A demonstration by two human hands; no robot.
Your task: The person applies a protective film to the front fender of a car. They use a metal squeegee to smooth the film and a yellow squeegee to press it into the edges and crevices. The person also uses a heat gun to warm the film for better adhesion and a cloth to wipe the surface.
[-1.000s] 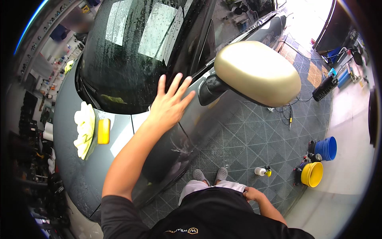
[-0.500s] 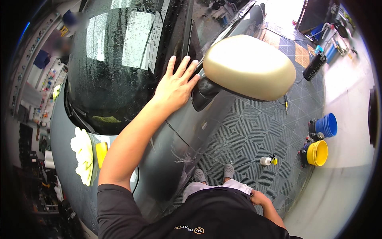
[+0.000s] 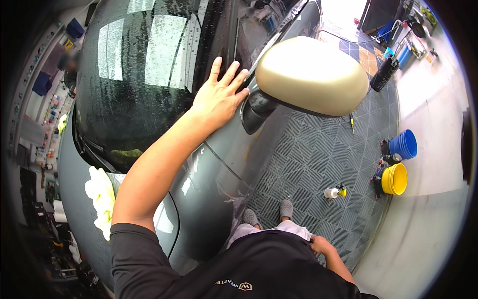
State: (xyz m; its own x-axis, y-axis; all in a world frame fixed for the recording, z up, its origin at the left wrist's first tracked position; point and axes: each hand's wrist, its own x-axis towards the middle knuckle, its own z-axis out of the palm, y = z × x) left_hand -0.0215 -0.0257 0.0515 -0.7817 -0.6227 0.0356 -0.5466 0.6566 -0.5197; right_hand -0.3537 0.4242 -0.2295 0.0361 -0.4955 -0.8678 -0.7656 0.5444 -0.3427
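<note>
My left hand (image 3: 217, 97) lies open, fingers spread, on the grey car at the windscreen pillar, just left of the side mirror (image 3: 311, 74), which has a pale gold cap and black base. The windscreen (image 3: 132, 114) is spotted with water drops. A crumpled pale yellow cloth (image 3: 102, 197) rests on the bonnet (image 3: 82, 214) beside my left forearm. My right hand (image 3: 321, 245) is closed at the hip of my white shorts; whatever its fingers grip is hidden.
A spray bottle (image 3: 333, 192) stands on the tiled floor (image 3: 313, 159). Blue (image 3: 403, 144) and yellow (image 3: 394, 179) buckets and a black cylinder (image 3: 384, 74) line the white wall (image 3: 433, 219). Shelving (image 3: 47, 134) and a blurred person (image 3: 70, 70) are at far left, beyond the car.
My left hand has moved forward along the car, up to beside the mirror. The view has shifted, and my forearm now hides the yellow sponge on the bonnet.
</note>
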